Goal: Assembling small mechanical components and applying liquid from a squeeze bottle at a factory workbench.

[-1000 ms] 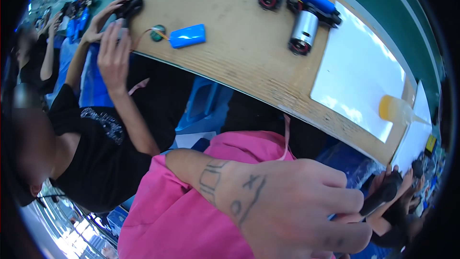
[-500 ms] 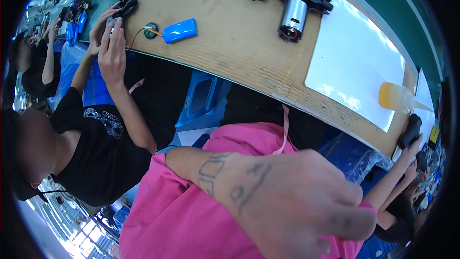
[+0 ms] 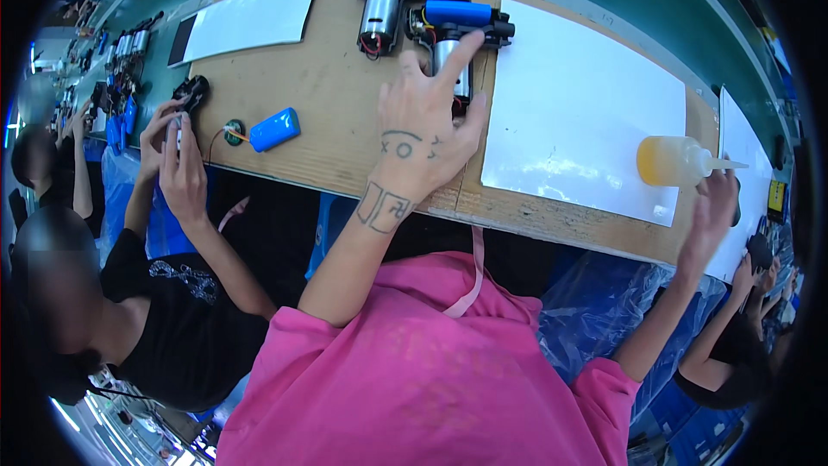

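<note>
My left hand (image 3: pixel 423 125) reaches over the nearer motor assembly (image 3: pixel 457 13), which has a silver motor, a blue battery pack and a black frame. Its index finger stretches across the black frame and the thumb lies beside the motor's lower end; the fingers are spread, not closed around it. Just left stands a second, similar motor assembly (image 3: pixel 379 13). On the right, my right hand (image 3: pixel 711 216) is blurred by motion, its fingers seemingly apart, beside a squeeze bottle (image 3: pixel 673 161) of yellow liquid. A black object (image 3: pixel 737 207) shows partly behind that hand.
A white sheet (image 3: pixel 578 103) covers the table's right part. At left, a co-worker's hands (image 3: pixel 177 151) hold a black part (image 3: pixel 191 93) near a blue battery (image 3: pixel 274 129) wired to a round green board (image 3: pixel 234 132). Another white sheet (image 3: pixel 254 17) lies at the back left.
My left hand has moved from close in front of me, forward onto the motor assembly. My right hand has come away from the black object and shifted toward the bottle. The view has shifted.
</note>
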`<act>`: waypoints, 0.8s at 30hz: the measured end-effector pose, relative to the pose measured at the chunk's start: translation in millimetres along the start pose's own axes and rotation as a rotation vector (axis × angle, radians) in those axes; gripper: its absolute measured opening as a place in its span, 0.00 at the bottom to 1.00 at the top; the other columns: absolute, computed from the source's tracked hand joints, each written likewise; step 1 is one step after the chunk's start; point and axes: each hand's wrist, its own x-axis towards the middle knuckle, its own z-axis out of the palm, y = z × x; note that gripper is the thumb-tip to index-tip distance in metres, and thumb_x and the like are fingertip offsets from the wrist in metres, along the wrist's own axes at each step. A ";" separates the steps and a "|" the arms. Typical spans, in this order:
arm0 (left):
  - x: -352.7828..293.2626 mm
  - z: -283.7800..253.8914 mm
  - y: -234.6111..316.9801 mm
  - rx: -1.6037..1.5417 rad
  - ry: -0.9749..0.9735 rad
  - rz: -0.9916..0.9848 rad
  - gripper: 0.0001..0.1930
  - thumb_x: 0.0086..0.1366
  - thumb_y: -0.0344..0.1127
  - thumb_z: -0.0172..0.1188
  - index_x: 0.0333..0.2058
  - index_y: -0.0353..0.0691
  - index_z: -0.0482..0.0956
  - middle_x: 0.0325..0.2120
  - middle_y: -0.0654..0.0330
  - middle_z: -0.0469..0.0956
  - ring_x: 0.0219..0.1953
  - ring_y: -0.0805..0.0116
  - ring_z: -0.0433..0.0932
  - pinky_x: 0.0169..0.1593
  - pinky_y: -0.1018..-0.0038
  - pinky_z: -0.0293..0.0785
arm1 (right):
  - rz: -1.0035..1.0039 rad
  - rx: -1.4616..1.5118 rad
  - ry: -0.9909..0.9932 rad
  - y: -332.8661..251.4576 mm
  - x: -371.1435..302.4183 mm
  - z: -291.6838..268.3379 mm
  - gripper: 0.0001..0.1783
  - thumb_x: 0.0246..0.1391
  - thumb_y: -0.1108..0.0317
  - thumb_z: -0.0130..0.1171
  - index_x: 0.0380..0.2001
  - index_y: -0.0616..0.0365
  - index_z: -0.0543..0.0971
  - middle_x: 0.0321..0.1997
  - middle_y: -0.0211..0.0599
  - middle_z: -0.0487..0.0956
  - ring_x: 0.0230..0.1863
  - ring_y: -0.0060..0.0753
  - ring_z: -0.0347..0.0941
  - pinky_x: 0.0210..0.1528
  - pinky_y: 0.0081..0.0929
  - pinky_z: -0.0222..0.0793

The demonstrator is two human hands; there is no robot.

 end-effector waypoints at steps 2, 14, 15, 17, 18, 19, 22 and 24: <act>-1.5 -2.4 5.6 -0.057 0.012 0.029 0.25 0.63 0.42 0.65 0.60 0.60 0.76 0.38 0.44 0.70 0.39 0.45 0.73 0.45 0.54 0.69 | 0.052 -0.120 -0.133 13.5 -0.8 20.5 0.32 0.64 0.64 0.65 0.67 0.65 0.68 0.65 0.44 0.76 0.65 0.37 0.73 0.69 0.34 0.66; -78.1 -5.7 65.0 -0.365 -0.266 0.218 0.19 0.63 0.41 0.67 0.52 0.49 0.82 0.32 0.54 0.73 0.37 0.58 0.72 0.41 0.63 0.66 | 0.186 -0.140 -0.122 15.2 -10.5 53.2 0.33 0.57 0.72 0.71 0.63 0.65 0.71 0.61 0.44 0.79 0.63 0.36 0.74 0.68 0.34 0.66; -78.9 -15.2 65.9 -0.474 -0.357 0.177 0.20 0.61 0.37 0.69 0.53 0.48 0.83 0.33 0.56 0.75 0.36 0.62 0.74 0.41 0.64 0.70 | 0.193 -0.146 -0.119 15.1 -10.7 53.3 0.33 0.57 0.72 0.71 0.63 0.65 0.71 0.61 0.44 0.79 0.63 0.36 0.74 0.68 0.34 0.66; -74.4 -32.5 57.1 -0.634 -0.365 0.034 0.21 0.60 0.34 0.70 0.53 0.44 0.82 0.34 0.58 0.76 0.35 0.64 0.75 0.40 0.67 0.71 | 0.188 -0.157 -0.119 13.3 -9.2 56.5 0.33 0.58 0.71 0.71 0.64 0.65 0.71 0.61 0.44 0.79 0.63 0.36 0.74 0.68 0.34 0.66; -71.4 -38.5 49.4 -0.790 -0.361 -0.113 0.22 0.58 0.31 0.72 0.53 0.41 0.82 0.35 0.59 0.77 0.34 0.67 0.76 0.39 0.70 0.73 | 0.194 -0.162 -0.111 9.1 -8.6 58.6 0.33 0.58 0.71 0.71 0.64 0.65 0.71 0.61 0.44 0.79 0.63 0.36 0.74 0.68 0.34 0.66; -62.3 -26.6 31.1 -0.635 -0.143 0.126 0.25 0.55 0.27 0.73 0.53 0.37 0.81 0.38 0.58 0.79 0.35 0.68 0.79 0.39 0.74 0.76 | 0.175 -0.179 -0.098 4.0 -7.8 60.8 0.32 0.57 0.71 0.71 0.63 0.65 0.72 0.59 0.43 0.80 0.61 0.35 0.75 0.66 0.33 0.68; -36.8 -5.2 18.2 -0.547 -0.053 0.261 0.25 0.54 0.27 0.75 0.52 0.37 0.82 0.45 0.52 0.81 0.45 0.56 0.83 0.49 0.66 0.79 | 0.205 -0.223 -0.086 19.7 -14.3 47.7 0.31 0.57 0.70 0.71 0.62 0.65 0.73 0.58 0.41 0.80 0.59 0.34 0.76 0.64 0.33 0.70; -31.2 6.1 10.1 -0.505 -0.047 0.339 0.24 0.54 0.26 0.74 0.52 0.37 0.82 0.46 0.51 0.81 0.46 0.55 0.83 0.49 0.65 0.79 | 0.257 -0.249 -0.080 19.0 -15.6 38.9 0.31 0.57 0.68 0.71 0.62 0.65 0.73 0.59 0.41 0.80 0.60 0.34 0.76 0.63 0.33 0.70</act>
